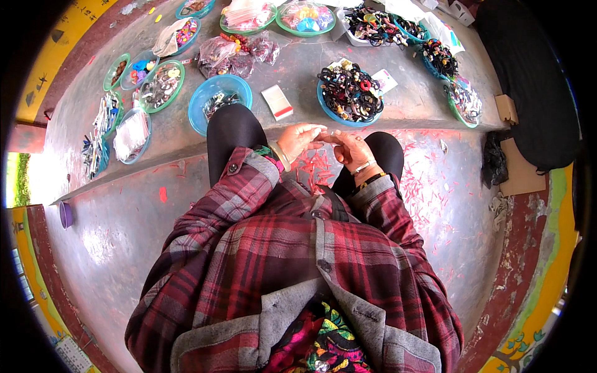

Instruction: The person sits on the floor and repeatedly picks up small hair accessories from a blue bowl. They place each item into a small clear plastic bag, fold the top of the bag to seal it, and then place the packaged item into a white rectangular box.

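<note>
My left hand (300, 141) and my right hand (352, 151) meet above my lap, between my knees. Their fingertips are pinched close together, and whatever they hold is too small to make out. Just beyond my left knee, a blue basin (196, 99) contains small dark and silvery pieces. A flat white box with a red end (277, 102) lies on the raised grey ledge past my hands. To its right, black cord loops with coloured bits (351, 92) are heaped in another blue basin (336, 114).
Green and blue trays hold small goods at left, including a green-rimmed tray (181, 79). Bagged beads (227, 57) lie behind. More cord loops (438, 57) fill containers at right. Red strips (423, 186) litter the floor. A black bag (494, 163) and purple cup (66, 214) stand aside.
</note>
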`<state>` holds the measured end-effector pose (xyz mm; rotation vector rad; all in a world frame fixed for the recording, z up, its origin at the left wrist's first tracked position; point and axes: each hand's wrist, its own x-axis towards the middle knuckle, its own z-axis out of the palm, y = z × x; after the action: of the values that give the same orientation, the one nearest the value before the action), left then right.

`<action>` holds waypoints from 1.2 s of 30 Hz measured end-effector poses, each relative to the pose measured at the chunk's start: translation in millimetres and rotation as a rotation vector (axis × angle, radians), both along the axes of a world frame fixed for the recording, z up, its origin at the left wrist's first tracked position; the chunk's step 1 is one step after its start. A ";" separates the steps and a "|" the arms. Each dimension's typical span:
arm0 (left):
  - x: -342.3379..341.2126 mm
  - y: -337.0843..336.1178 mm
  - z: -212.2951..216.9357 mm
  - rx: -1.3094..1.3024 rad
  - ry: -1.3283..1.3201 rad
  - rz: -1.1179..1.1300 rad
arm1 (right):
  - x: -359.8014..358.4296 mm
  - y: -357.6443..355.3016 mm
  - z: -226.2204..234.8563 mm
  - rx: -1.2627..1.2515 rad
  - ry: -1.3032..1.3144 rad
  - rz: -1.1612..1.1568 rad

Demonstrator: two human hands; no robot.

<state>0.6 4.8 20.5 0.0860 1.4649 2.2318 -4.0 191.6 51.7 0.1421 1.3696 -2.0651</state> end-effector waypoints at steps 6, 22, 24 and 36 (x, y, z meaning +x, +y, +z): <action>2.1 2.4 4.9 0.071 -0.033 -0.040 | -3.0 3.5 -17.4 -0.023 -0.019 -0.002; -3.1 -2.7 -0.6 0.089 -0.162 0.173 | -2.5 3.2 -9.1 -0.082 -0.058 0.034; -2.9 -4.1 -4.4 0.119 -0.137 0.164 | -0.6 1.9 -8.8 -0.085 -0.081 0.027; -4.0 0.8 -5.9 0.069 -0.082 0.276 | -3.9 2.6 -16.6 -0.193 -0.055 0.047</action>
<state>-3.4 5.6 14.5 -0.1951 1.4281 2.4716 -7.8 194.2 35.1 0.0827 1.1236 -2.1245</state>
